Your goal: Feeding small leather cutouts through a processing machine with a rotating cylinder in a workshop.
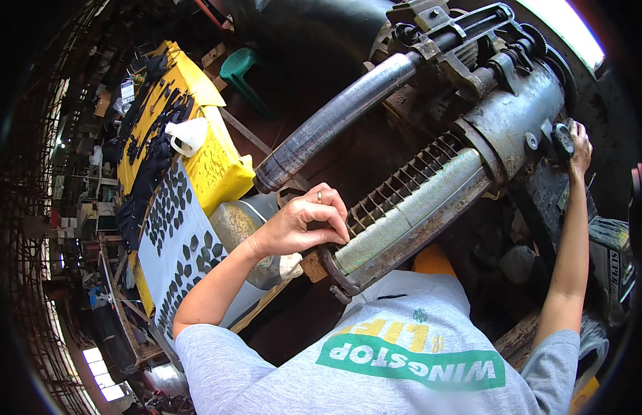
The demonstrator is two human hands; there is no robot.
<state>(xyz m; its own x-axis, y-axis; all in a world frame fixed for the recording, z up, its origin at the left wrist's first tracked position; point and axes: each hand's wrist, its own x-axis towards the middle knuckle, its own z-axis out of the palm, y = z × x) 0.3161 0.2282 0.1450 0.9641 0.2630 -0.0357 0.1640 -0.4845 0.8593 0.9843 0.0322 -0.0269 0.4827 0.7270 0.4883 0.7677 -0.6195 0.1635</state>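
Note:
A heavy, worn metal machine [518,104] stretches diagonally in front of me. Its lower arm carries a long greenish-gold textured strip [411,211] beside a row of dark metal ribs [404,181]. At the lower-left end of that row is my left hand [303,225], thumb and forefinger pinched together by the strip's edge; anything between the fingertips is too small to make out. A ring is on one finger. On the machine's right side, my right hand [580,149] is closed on a dark round knob [563,140], its fingers partly hidden.
A smooth metal roller [341,114] juts out above the lower arm. Leftward, a yellow-covered table [227,169] bears dark pieces and a white jug [189,135]. Many dark cut pieces [172,200] lie on a pale sheet. A green stool [239,69] stands behind.

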